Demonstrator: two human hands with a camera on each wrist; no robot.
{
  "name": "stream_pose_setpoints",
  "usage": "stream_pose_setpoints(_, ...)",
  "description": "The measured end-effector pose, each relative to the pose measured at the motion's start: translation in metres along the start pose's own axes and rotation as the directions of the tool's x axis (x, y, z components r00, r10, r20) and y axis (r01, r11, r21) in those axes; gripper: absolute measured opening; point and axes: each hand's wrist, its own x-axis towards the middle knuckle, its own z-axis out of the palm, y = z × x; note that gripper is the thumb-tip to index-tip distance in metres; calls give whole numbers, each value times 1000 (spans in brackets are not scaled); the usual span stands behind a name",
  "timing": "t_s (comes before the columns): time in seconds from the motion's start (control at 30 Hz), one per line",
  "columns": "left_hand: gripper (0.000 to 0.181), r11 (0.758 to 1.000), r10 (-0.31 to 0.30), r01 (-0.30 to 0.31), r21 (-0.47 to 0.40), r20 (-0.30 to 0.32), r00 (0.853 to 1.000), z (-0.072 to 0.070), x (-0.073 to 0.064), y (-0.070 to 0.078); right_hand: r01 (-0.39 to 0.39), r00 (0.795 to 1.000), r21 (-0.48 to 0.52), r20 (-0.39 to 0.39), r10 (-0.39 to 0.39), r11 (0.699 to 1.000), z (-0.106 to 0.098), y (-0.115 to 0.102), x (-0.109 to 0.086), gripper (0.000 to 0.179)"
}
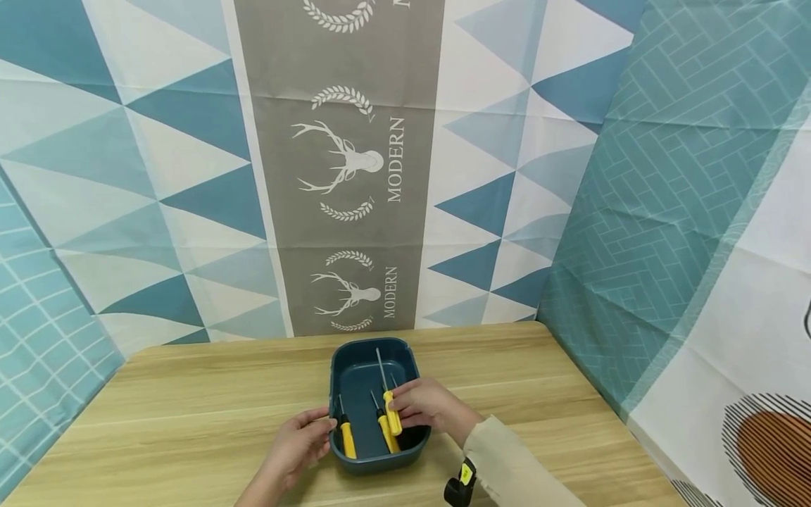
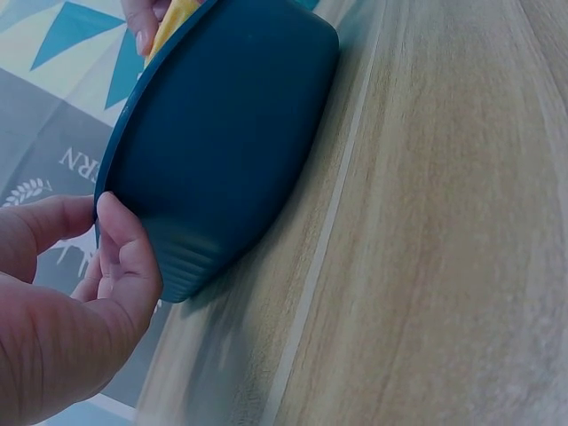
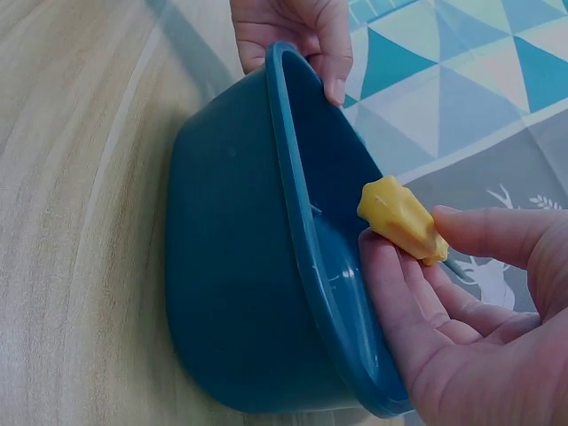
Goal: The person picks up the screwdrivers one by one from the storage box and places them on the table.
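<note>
A dark blue plastic bin (image 1: 378, 465) stands on the table. My left hand (image 1: 298, 442) pinches its left rim between thumb and fingers, as the left wrist view also shows. Over the bin's right side, my right hand (image 1: 426, 404) holds a screwdriver (image 1: 393, 414) by its yellow handle, its shaft pointing away from me. In the right wrist view, thumb and fingertips grip the yellow handle (image 3: 401, 220) just above the rim. Inside the bin lie a yellow-and-black screwdriver (image 1: 348, 438) at the left and another (image 1: 386, 431) under the held one. A further thin shaft shows near my right fingers; its handle is hidden.
The wooden table (image 1: 209, 415) extends on both sides of the bin. Behind it hangs a patterned cloth (image 1: 355, 211), with a teal one (image 1: 640, 232) at the right. A black device (image 1: 460, 484) with a yellow label sits at my right sleeve.
</note>
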Motion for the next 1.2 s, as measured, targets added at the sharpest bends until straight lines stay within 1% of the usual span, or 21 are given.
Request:
stream_pose_setpoints(0.37, 52, 1000, -6, 6, -3, -6, 1000, 1, 1, -1, 1, 1000, 8, 0, -1, 1000, -5, 2, 1, 36)
stream_pose_setpoints(0.53, 52, 1000, -11, 11, -8, -8, 1000, 2, 2, -1, 14, 1000, 12, 3, -14, 1000, -9, 1, 0, 37)
stream_pose_setpoints(0.83, 51, 1000, -15, 15, 10, -19, 1000, 1, 1, -1, 26, 1000, 13, 15, -26, 1000, -18, -2, -2, 39)
stream_pose_setpoints(1.0, 53, 1000, -5, 5, 11, -6, 1000, 0, 1, 0, 31, 999, 11, 21, -31, 999, -26, -5, -5, 41)
stream_pose_setpoints(1.2, 54, 1000, -12, 11, 19, 6, 1000, 0, 0, 1, 24, 1000, 8, -7, -24, 1000, -34, -5, -6, 41)
